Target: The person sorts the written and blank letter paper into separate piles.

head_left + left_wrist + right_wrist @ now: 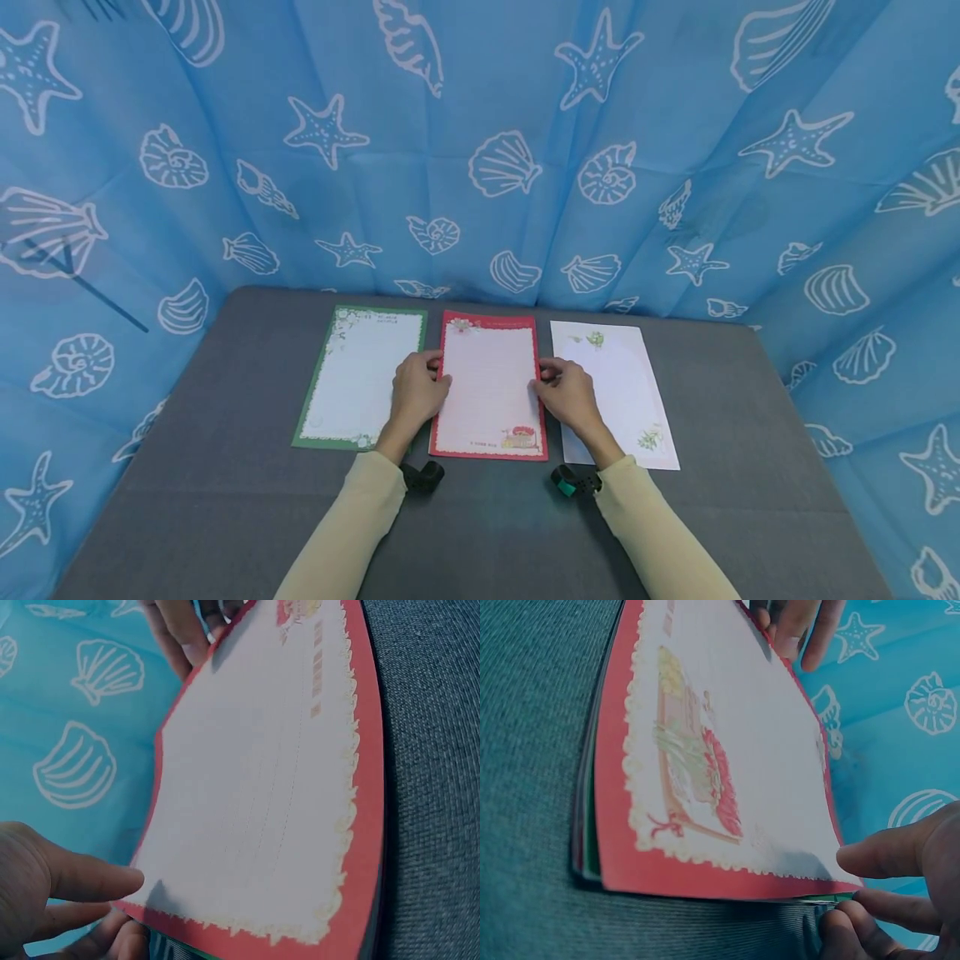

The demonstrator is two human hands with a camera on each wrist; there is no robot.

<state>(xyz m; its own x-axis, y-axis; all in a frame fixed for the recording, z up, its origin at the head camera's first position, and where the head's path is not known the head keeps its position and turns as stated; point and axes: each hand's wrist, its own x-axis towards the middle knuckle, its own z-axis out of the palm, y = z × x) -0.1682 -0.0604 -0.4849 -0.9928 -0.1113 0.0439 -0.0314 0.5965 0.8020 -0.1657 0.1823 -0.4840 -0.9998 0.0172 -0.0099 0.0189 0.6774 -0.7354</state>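
Note:
A red-bordered sheet of letter paper (489, 392) lies at the middle, with faint lines and a small printed picture near its lower right corner. My left hand (418, 387) pinches its left edge, the thumb (101, 883) on top and fingers beneath. At the opposite edge my right hand (567, 392) holds it the same way, thumb (885, 851) uppermost. The paper bows slightly in both wrist views. Green and pale edges show under the red border in the right wrist view, so more sheets lie below; how many, I cannot tell.
A green-bordered sheet (360, 375) lies on the left, partly behind my left hand. To the right is a white sheet (630, 400) with leaf prints, partly covered by my right hand. The grey table (487, 533) meets a blue shell-patterned curtain (465, 108) at the back.

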